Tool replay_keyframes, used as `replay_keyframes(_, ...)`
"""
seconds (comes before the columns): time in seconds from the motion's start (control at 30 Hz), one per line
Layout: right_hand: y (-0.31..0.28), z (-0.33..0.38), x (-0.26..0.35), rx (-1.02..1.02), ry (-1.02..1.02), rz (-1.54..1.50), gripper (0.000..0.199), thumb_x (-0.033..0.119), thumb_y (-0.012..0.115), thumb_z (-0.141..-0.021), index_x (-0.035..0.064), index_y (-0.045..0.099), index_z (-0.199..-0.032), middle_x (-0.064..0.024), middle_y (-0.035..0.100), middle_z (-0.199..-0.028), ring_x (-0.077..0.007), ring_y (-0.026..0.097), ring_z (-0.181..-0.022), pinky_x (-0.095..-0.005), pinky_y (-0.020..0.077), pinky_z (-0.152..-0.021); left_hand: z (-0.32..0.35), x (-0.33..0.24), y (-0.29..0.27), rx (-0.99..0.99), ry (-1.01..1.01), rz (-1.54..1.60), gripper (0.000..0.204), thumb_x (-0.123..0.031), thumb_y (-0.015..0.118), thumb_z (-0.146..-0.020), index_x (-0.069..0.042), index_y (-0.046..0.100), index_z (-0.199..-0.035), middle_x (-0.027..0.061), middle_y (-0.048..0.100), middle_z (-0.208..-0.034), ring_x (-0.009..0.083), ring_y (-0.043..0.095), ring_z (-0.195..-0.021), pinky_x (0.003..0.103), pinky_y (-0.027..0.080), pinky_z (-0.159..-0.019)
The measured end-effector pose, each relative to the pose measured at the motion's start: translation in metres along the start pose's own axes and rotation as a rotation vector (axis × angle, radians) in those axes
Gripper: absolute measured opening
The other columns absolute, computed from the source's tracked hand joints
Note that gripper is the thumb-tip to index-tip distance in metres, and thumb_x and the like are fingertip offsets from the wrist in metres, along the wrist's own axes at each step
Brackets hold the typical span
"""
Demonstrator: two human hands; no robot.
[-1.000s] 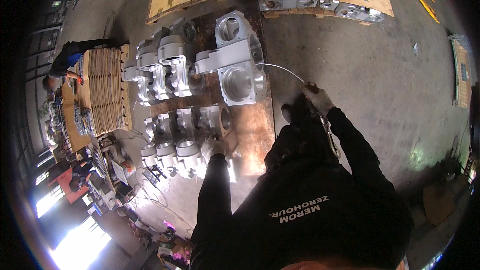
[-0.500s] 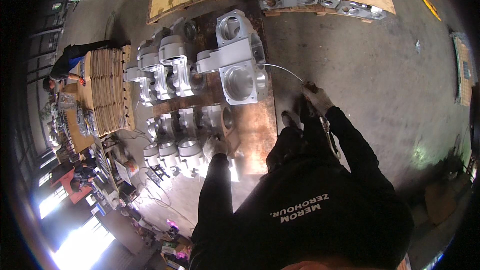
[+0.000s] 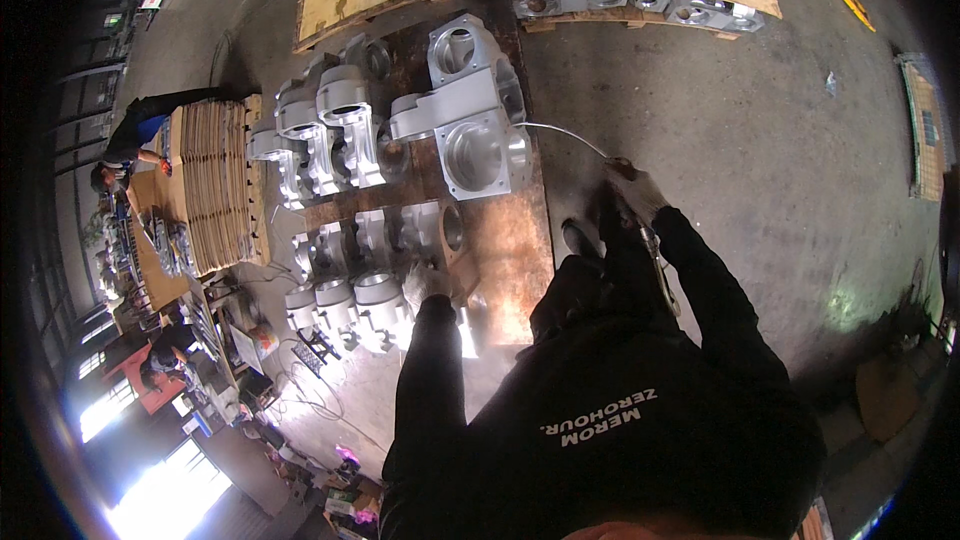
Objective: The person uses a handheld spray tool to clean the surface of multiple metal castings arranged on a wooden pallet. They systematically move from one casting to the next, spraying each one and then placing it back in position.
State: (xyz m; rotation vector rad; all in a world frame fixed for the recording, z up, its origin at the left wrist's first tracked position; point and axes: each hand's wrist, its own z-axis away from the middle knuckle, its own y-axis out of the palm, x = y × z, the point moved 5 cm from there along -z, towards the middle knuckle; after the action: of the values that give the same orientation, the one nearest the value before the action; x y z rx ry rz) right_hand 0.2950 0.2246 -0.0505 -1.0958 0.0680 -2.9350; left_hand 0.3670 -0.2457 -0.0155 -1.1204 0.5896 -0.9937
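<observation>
A: What is the right hand (image 3: 632, 190) doing?

B: It is wrapped around the handle of a thin, bent metal wand with a hose trailing back along the black sleeve (image 3: 560, 132). The fingers are closed firm on it. The wand's tip reaches left to the large square grey cast-metal housing with round bored openings (image 3: 478, 130), touching or just short of its right face; I cannot tell which.

A: So which step would you say this is?

B: I judge it to be cleaning or blowing out the castings, with the large housing under the nozzle now. The next move, as I read it, calls for keeping the tip aimed into an opening and steadying the wrist, since the wand is long and springy.

A: And the left hand (image 3: 428, 280)?

B: It rests low on the near row, on 1 of the smaller grey cast valve bodies (image 3: 378, 305). Whether it grips or only presses down I cannot tell.

A: Where does the housing sit relative to the grip?

B: To the far left of the right hand, on the rusty brown steel plate (image 3: 512, 240), well apart from the fist itself; only the wand bridges them.
</observation>
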Motion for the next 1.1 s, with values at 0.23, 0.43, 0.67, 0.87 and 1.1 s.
replay_keyframes(0.23,0.013,-0.030,-0.015,-0.110,-0.377,0.003,0.040,0.041,0.063,-0.096,0.0015,0.064,-0.093,-0.0015,0.062,-0.071,-0.0120,0.058,-0.057,-0.0323,0.0464,-0.052,-0.007,0.006,0.012,0.023,-0.010,-0.033,0.041,-0.043,0.057,-0.088,-0.010,0.071,-0.108,0.0168,0.071,-0.105,0.0339,0.068,-0.101,0.043,0.053,-0.090)
replay_keyframes(0.43,0.009,-0.013,-0.010,-0.046,-0.020,0.170,0.050,0.042,0.067,-0.091,0.0009,0.066,-0.120,-0.0114,0.073,-0.103,-0.0184,0.066,-0.098,-0.0361,0.0513,-0.080,-0.008,0.018,0.018,-0.028,-0.050,-0.081,0.043,-0.045,0.069,-0.080,-0.015,0.071,-0.111,0.0135,0.070,-0.112,0.0316,0.068,-0.104,0.043,0.055,-0.090)
replay_keyframes(0.67,0.006,-0.018,-0.026,-0.033,0.019,0.202,0.048,0.041,0.064,-0.093,0.0015,0.066,-0.119,-0.0157,0.072,-0.104,-0.0216,0.067,-0.098,-0.0364,0.0512,-0.083,-0.006,0.009,0.008,0.000,-0.048,-0.083,0.043,-0.048,0.060,-0.086,-0.013,0.071,-0.109,0.0144,0.071,-0.109,0.0336,0.069,-0.100,0.044,0.055,-0.088)
replay_keyframes(0.87,0.018,-0.004,-0.004,-0.086,-0.288,0.197,0.043,0.039,0.058,-0.096,0.0043,0.064,-0.122,-0.0169,0.070,-0.115,-0.0285,0.065,-0.110,-0.0363,0.0490,-0.092,0.002,0.001,0.004,-0.010,0.032,0.015,0.041,-0.046,0.056,-0.090,-0.011,0.072,-0.101,0.0166,0.071,-0.103,0.0324,0.069,-0.097,0.044,0.055,-0.086)
replay_keyframes(1.1,0.019,-0.021,-0.024,-0.052,-0.273,0.266,0.039,0.034,0.058,-0.097,0.0033,0.064,-0.119,-0.0170,0.070,-0.115,-0.0296,0.065,-0.111,-0.0370,0.0498,-0.090,-0.006,0.006,0.012,0.013,-0.020,-0.050,0.039,-0.047,0.062,-0.086,-0.017,0.072,-0.110,0.0130,0.072,-0.109,0.0321,0.069,-0.101,0.044,0.055,-0.088)
